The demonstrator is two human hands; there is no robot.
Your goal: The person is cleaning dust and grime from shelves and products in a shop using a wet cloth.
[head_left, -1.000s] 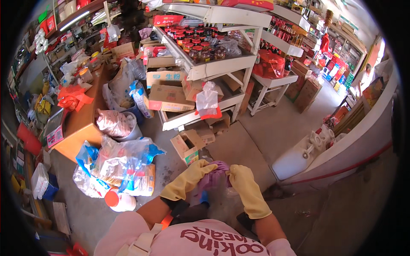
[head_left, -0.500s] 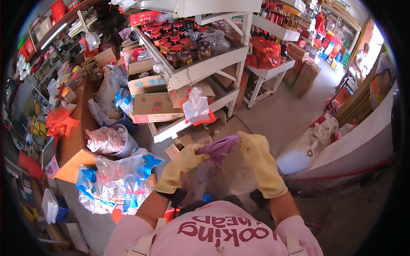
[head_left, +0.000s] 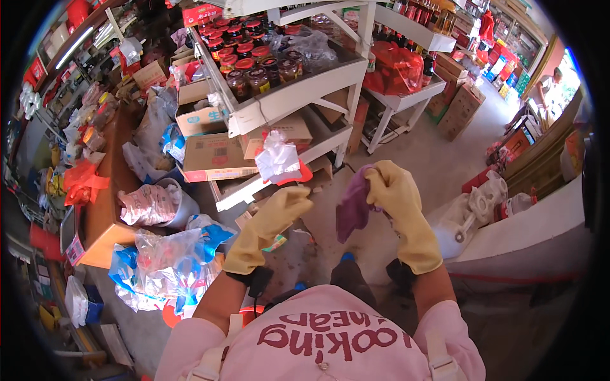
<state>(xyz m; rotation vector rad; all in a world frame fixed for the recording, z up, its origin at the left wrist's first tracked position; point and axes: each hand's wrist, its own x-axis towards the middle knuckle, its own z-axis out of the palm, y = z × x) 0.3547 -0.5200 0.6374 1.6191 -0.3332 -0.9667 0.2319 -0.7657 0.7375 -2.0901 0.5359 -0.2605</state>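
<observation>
A purple cloth [head_left: 353, 206] hangs bunched from my right hand [head_left: 397, 190], whose fingers are closed on its upper edge. My left hand [head_left: 279, 213] is apart from the cloth, to its left, with fingers loosely bent and nothing seen in them. Both hands wear pale yellow rubber gloves and are held up in front of my body, over the floor. Beyond the left hand, a crumpled silvery-white bag [head_left: 278, 157] with a red edge hangs at the shelf's corner.
A white shelf rack [head_left: 292, 98] holds red-lidded jars [head_left: 244, 63], with cardboard boxes [head_left: 216, 155] beneath. To the left are a grey bin [head_left: 181, 203], a wooden counter [head_left: 117, 190] and plastic bags [head_left: 168, 260]. A low white wall [head_left: 521, 238] runs along the right.
My left hand has let go of the purple cloth and moved up, apart from it. The cloth now dangles from my right hand, which has moved slightly up and right.
</observation>
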